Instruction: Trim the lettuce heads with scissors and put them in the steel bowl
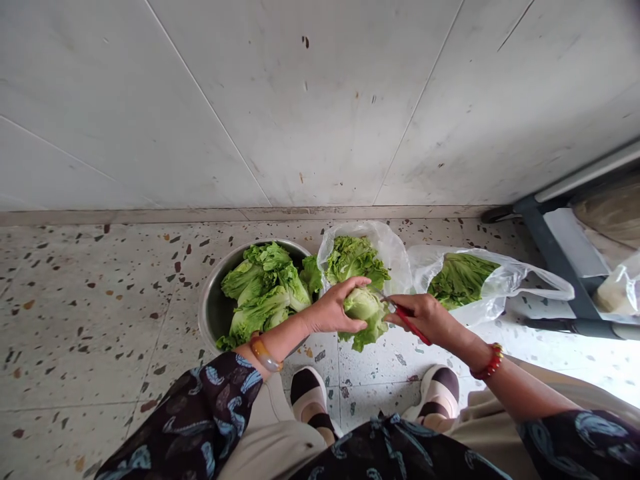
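Lettuce head (363, 305), probably light and tender, is best held around its sides, where left fingers (356, 283) grip; right fingers (404, 301) clasp a red-handled tool (413, 327).

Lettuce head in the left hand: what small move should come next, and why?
Probably a small cut into the lettuce head: the left hand holds it, while the right hand grips the red-handled tool, its metal end close to the lettuce.

From my remote seat, I find free passage over open floor (90, 313) left of the metal basin (204, 307); a lettuce head (364, 304) occupies the space between left hand (333, 310) and right hand (425, 317), while plastic bags (399, 250) and a grey rack (545, 247) obstruct my right.
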The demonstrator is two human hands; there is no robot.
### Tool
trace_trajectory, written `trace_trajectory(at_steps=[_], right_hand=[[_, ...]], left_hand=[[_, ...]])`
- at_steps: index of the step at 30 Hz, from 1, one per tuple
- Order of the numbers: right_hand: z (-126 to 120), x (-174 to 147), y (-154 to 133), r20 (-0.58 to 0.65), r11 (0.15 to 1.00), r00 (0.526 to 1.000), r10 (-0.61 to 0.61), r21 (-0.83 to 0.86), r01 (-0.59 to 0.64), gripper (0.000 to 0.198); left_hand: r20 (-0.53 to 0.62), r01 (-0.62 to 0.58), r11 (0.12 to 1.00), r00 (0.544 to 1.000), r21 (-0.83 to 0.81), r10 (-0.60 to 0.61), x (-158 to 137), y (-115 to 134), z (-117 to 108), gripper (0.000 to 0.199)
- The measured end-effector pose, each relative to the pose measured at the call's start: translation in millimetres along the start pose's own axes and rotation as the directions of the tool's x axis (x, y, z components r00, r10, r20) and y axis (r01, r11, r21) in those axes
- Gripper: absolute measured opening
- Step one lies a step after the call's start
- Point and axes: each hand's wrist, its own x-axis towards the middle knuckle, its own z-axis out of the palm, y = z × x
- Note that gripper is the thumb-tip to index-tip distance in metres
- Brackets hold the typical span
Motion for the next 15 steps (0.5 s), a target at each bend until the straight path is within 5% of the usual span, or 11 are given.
trace_trajectory(at_steps=[3,6,9,12,15], right_hand=[[-0.8,2.9,1.9,-0.139,0.947,0.959,0.246,0.244,-0.208,0.071],[-3.0,2.0,3.1,-0.156,0.917,0.938,0.309,0.312,-0.250,0.074],[-3.8,-2.1,3.5,-0.148,0.926,0.941,0.303,0.280,-0.254,0.069],[-4.1,-5.3,6.4,-0.153,0.915,0.927,0.342,0.279,-0.292,0.073],[-4.6,-6.2,12.9,-0.176,0.910,0.914,0.366,0.271,-0.313,0.077]], left_hand=[[0.021,0.081,0.972,0.997,-0.220,-0.078,-0.6,-4.4,-19.2,0.080],[-0.039,0.096,0.944,0.993,-0.317,-0.114,-4.4,-6.3,-56.8,0.079],[-0.155,0.174,0.985,0.973,0.019,-0.169,-12.5,-13.5,-101.2,0.080],[-0.338,0.378,0.853,0.905,0.361,-0.258,-24.3,-34.7,-135.6,0.082],[-0.499,0.545,0.740,0.804,0.395,-0.325,-38.3,-62.4,-152.3,0.087]])
